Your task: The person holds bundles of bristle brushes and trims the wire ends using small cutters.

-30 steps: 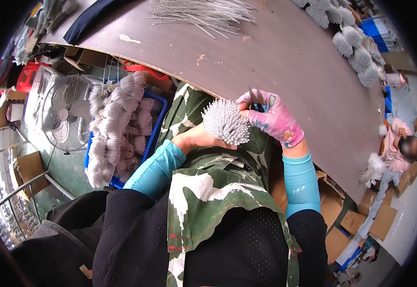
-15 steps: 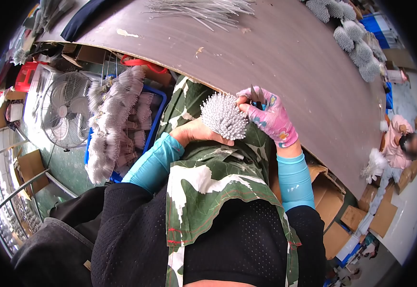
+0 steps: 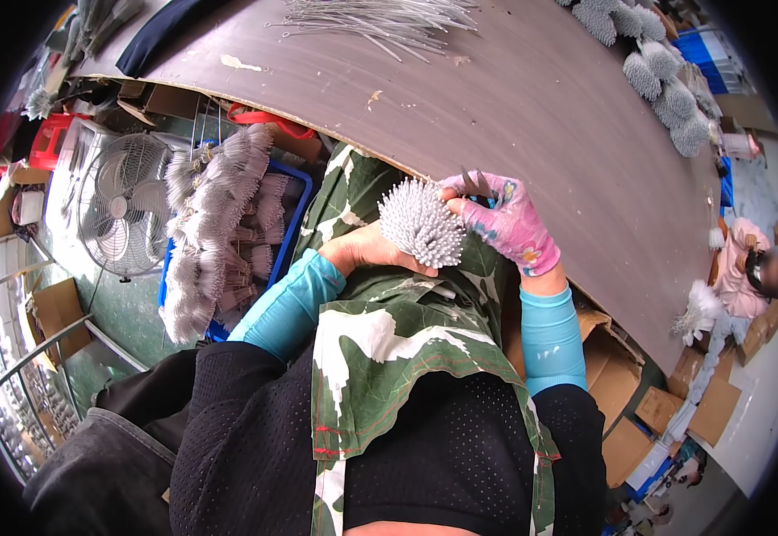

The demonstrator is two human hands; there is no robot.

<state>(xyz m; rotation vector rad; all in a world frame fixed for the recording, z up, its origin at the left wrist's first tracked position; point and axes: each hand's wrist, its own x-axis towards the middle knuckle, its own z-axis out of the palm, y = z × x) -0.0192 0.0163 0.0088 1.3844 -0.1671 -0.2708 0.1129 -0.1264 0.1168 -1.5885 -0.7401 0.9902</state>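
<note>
A round bundle of grey-white bead-tipped stems (image 3: 422, 223) faces up above my lap. My left hand (image 3: 373, 248) is wrapped round its lower left side. My right hand (image 3: 512, 230), in a pink flowered glove with bare fingertips, is closed on a small dark-bladed tool (image 3: 478, 186), whose points stick out past the fingers. Its bare thumb and index finger touch the right edge of the bundle. Whether they pinch a single stem is too small to tell.
The grey table (image 3: 532, 116) bears loose wire stems (image 3: 380, 20) and, at its far right, grey bundles (image 3: 666, 80). A blue crate (image 3: 292, 214) with white bundles and a fan (image 3: 121, 207) are at left. Another person (image 3: 739, 268) is at far right.
The view has shifted slightly, moving the table and its stems in frame. My left hand keeps its hold on the bundle; my right fingers have moved a little at its edge.
</note>
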